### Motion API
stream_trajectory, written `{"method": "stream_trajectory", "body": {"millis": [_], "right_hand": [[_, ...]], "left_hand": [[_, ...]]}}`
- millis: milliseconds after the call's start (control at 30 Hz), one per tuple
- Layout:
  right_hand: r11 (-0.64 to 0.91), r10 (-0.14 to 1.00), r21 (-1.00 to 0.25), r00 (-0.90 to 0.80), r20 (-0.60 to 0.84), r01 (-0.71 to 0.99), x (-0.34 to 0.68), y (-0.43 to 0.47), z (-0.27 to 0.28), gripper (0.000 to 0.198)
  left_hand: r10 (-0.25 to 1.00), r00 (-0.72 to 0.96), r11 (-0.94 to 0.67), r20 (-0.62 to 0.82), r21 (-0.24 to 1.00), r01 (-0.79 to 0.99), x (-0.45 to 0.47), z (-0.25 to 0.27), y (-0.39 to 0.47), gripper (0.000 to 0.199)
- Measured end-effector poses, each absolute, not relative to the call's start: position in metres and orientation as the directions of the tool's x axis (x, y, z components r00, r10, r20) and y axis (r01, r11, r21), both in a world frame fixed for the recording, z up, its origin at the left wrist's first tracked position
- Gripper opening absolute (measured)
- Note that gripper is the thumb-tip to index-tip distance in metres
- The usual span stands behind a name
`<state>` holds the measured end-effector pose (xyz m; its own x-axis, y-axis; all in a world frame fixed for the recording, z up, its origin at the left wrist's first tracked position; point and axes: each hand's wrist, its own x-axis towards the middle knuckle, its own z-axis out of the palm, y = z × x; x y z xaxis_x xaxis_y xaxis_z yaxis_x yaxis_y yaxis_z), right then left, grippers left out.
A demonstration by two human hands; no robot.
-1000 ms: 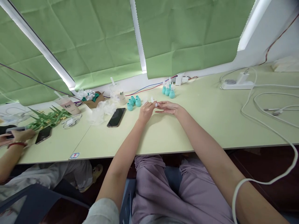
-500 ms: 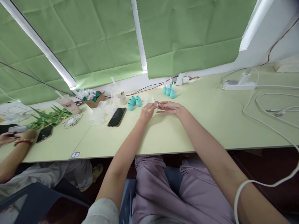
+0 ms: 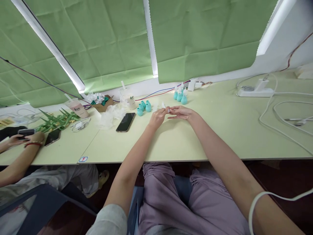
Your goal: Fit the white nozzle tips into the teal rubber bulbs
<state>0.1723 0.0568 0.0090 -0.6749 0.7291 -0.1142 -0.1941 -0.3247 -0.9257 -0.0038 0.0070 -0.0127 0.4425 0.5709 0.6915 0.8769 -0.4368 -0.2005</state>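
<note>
My left hand (image 3: 157,118) and my right hand (image 3: 182,113) meet at the fingertips above the table. Pinched between them is a small whitish piece (image 3: 168,110), mostly covered by fingers and too small to name exactly. The left fingers are curled, while the right thumb and fingers reach toward it from the other side. Just beyond the hands lie some translucent white pieces (image 3: 162,105). Left of these stand several teal bulbs (image 3: 141,107) with open necks. Behind the hands is a group of teal bulbs with white nozzles (image 3: 184,99).
A black phone (image 3: 125,122), crumpled clear plastic (image 3: 110,116), a plastic cup (image 3: 130,101) and a cardboard box (image 3: 104,105) are to the left. Another person's hands (image 3: 34,138) hold a device at far left. A power strip (image 3: 255,92) and white cables lie right.
The whole view has shifted slightly, so things appear a little further right. Both hands keep their pinch on the small piece. At far left, the other person's device is tilted differently.
</note>
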Motion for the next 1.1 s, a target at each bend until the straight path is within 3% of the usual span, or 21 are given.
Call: {"method": "stream_trajectory", "body": {"millis": [333,733,900,1000,1100], "right_hand": [[-0.334,0.733,-0.92,-0.671,-0.116,-0.206,0.169,0.056,0.004,0.027],[-0.366,0.741,-0.897,-0.66,-0.121,-0.247,0.151,0.055,-0.002,0.021],[-0.304,0.8,-0.903,-0.597,-0.068,-0.305,0.146,0.054,-0.006,0.022],[-0.261,0.777,-0.923,-0.629,-0.027,-0.284,0.147,0.052,-0.003,0.029],[-0.204,0.836,-0.935,-0.549,-0.012,-0.291,0.143,0.047,0.0,0.036]], "left_hand": [[0.634,0.439,-0.424,0.637,-0.189,0.886,-0.006,-0.013,0.007,0.035],[0.597,0.415,-0.372,0.686,-0.222,0.901,-0.009,-0.012,0.003,0.036],[0.584,0.333,-0.341,0.74,-0.149,0.928,-0.009,-0.013,0.003,0.032],[0.608,0.275,-0.315,0.745,-0.091,0.945,-0.009,-0.013,0.005,0.03],[0.65,0.203,-0.284,0.732,-0.013,0.959,-0.01,-0.013,0.006,0.029]]}}
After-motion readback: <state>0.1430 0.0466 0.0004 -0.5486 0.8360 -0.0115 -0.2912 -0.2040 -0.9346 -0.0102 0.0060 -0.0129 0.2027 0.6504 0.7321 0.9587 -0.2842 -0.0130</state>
